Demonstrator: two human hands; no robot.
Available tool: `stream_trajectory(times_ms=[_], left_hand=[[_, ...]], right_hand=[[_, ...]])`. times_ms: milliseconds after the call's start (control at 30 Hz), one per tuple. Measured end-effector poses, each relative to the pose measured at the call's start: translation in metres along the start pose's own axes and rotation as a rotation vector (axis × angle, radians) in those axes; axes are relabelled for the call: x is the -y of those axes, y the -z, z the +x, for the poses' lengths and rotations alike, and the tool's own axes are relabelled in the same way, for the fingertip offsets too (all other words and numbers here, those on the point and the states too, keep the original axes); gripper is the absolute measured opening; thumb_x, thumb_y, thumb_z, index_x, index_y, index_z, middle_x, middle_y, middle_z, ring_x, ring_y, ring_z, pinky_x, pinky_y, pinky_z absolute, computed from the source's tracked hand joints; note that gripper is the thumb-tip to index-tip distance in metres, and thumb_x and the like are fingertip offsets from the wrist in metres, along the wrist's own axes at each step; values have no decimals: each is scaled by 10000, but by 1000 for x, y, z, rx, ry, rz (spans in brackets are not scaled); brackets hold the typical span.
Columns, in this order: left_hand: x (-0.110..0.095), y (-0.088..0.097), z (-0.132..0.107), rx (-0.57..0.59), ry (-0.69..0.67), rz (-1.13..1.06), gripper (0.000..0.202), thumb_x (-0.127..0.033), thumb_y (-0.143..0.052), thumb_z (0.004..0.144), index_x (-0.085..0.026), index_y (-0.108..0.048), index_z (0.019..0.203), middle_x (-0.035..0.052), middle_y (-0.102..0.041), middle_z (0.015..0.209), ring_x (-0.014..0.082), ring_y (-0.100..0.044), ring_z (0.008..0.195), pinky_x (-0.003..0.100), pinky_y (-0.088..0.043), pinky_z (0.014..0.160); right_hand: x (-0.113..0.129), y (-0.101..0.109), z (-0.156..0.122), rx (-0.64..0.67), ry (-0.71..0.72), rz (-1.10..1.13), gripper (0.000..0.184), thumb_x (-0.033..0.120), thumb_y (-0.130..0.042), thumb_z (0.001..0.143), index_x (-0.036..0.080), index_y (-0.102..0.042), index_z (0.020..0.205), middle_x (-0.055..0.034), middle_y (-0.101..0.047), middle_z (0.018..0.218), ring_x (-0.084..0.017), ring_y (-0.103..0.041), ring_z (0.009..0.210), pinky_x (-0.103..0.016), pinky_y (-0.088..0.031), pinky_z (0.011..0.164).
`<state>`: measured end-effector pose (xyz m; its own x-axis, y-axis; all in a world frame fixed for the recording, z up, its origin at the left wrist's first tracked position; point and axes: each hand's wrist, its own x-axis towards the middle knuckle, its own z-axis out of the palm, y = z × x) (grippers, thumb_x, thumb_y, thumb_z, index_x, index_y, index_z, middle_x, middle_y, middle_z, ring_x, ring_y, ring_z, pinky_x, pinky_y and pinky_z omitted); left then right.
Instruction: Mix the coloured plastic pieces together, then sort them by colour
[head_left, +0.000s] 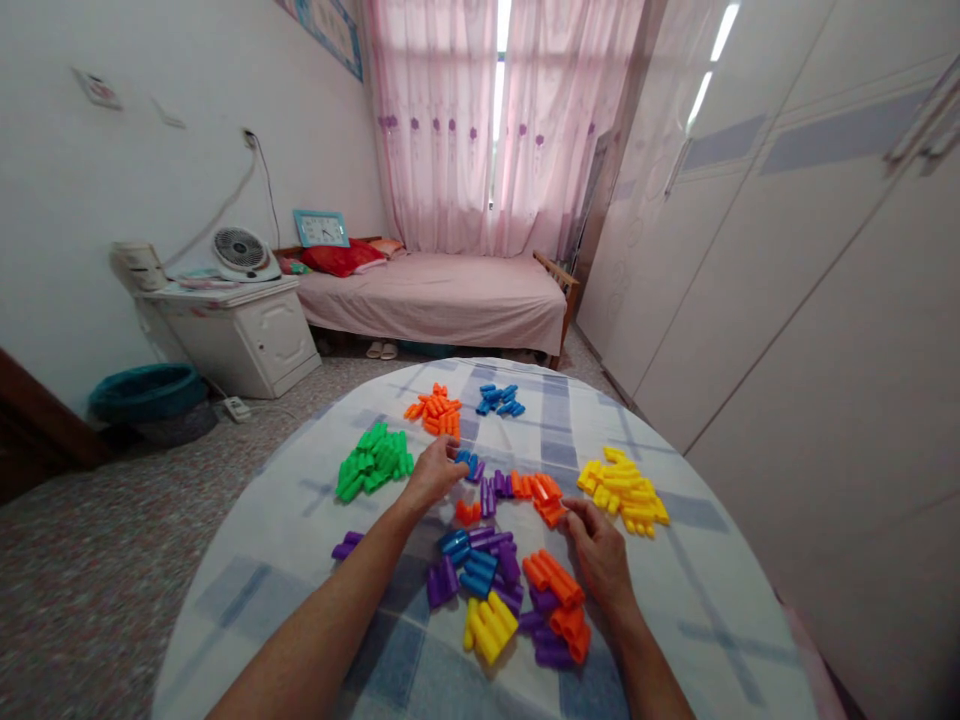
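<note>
A round table with a white-and-blue checked cloth (pixel 697 600) carries piles of small plastic tubes. Sorted piles lie apart: green (pixel 373 461), orange (pixel 436 410), blue (pixel 501 400) and yellow (pixel 622 490). A mixed heap of purple, blue, orange and yellow tubes (pixel 510 585) lies near me. My left hand (pixel 435 472) reaches to the heap's far edge, fingers pinched on a blue tube (pixel 466 459). My right hand (pixel 600 555) rests beside the heap, fingers curled, touching orange tubes (pixel 547 498); what it holds, if anything, is hidden.
A lone purple tube (pixel 345 545) lies at the left. Beyond the table are a pink bed (pixel 442 295), a white cabinet (pixel 240 335) with a fan, a teal basin (pixel 146 392) on the floor and white wardrobes (pixel 787 280) on the right.
</note>
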<state>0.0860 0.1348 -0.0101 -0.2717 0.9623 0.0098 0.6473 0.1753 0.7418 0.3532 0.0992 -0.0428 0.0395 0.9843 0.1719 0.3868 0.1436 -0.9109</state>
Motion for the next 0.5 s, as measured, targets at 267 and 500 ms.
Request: stream_trajectory(times_ms=[267, 500], left_hand=[[-31, -33, 70, -63, 18, -46, 379, -168, -628, 671, -99, -610, 1043, 54, -666, 861, 157, -622, 794, 221, -450, 659], [-39, -28, 76, -12, -79, 7, 434, -221, -554, 758, -77, -576, 1167, 135, -662, 1047, 196, -630, 911, 267, -472, 747]], right_hand=[[-8, 0, 3, 34, 12, 38, 327, 420, -494, 779, 182, -643, 947, -38, -688, 781, -210, -634, 763, -315, -478, 740], [-11, 1, 2, 28, 7, 20, 338, 426, -499, 781, 174, -639, 959, -47, -688, 792, -210, -631, 765, -315, -478, 738]])
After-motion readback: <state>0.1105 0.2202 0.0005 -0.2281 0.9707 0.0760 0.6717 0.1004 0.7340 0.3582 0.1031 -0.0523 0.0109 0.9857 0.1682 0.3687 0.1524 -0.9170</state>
